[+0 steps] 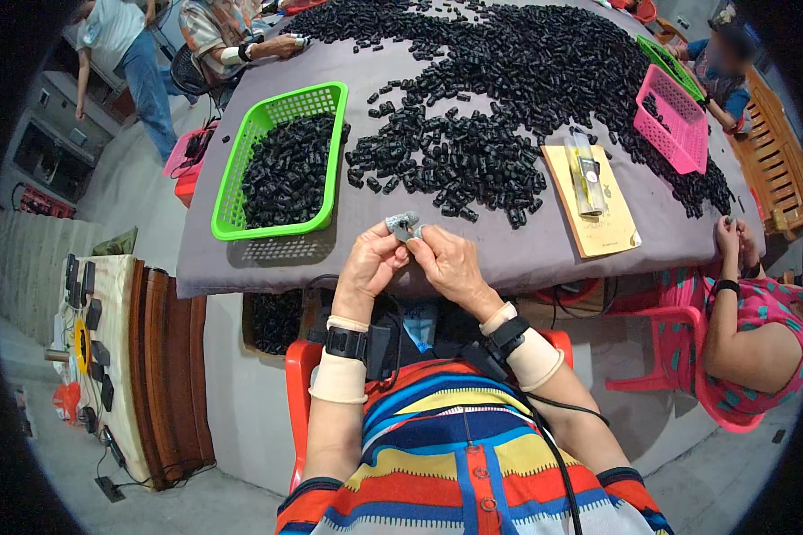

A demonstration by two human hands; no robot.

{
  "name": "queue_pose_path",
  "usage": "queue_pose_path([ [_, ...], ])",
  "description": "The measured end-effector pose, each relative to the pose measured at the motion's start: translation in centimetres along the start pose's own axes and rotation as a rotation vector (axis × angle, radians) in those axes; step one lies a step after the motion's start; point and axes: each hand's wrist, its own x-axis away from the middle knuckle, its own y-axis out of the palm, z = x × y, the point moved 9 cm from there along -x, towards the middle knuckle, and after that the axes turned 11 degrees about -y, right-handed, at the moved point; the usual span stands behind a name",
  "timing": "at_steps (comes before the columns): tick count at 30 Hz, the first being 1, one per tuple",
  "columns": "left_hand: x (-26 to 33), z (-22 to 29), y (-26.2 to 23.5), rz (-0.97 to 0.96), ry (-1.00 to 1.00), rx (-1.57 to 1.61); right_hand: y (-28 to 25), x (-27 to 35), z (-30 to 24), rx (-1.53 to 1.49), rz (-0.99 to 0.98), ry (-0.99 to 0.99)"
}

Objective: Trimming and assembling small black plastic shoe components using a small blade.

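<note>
My left hand point(372, 261) and my right hand point(449, 261) meet over the table's near edge, both with fingers closed in a pinch. Grey wrapping covers fingertips where they come together. A small black part point(408, 231) shows between the fingers of both hands, mostly hidden by them. Just beyond lies a loose heap of small black cylindrical parts point(459, 160). To the left of my hands stands a green plastic basket point(337, 165) filled with the same kind of parts.
A yellowish pad point(608, 234) with a clear tube-like package point(587, 183) on it lies to the right. Farther right are a pink basket point(678, 129) and a green basket point(665, 62). The grey tablecloth point(277, 267) bears a larger pile beyond. Other people sit or stand around.
</note>
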Motion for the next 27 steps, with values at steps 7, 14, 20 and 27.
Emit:
queue_pose_path([
  [7, 0.1, 0.2, 0.2, -0.023, 0.020, -0.026, 0.0, -0.1, 0.2, 0.027, 0.014, 0.028],
  [14, 2.0, 1.9, 0.4, 0.171, 0.120, -0.175, -0.5, 0.9, 2.0, -0.196, 0.107, 0.199],
  [20, 5.8, 14.6, 1.3, 0.540, 0.545, -0.598, -1.1, 0.8, 1.8, -0.193, 0.108, 0.222],
  [27, 4.7, 13.3, 5.1, 0.750, 0.824, -1.193, -1.4, 1.8, 4.4, -0.362, 0.212, 0.380],
])
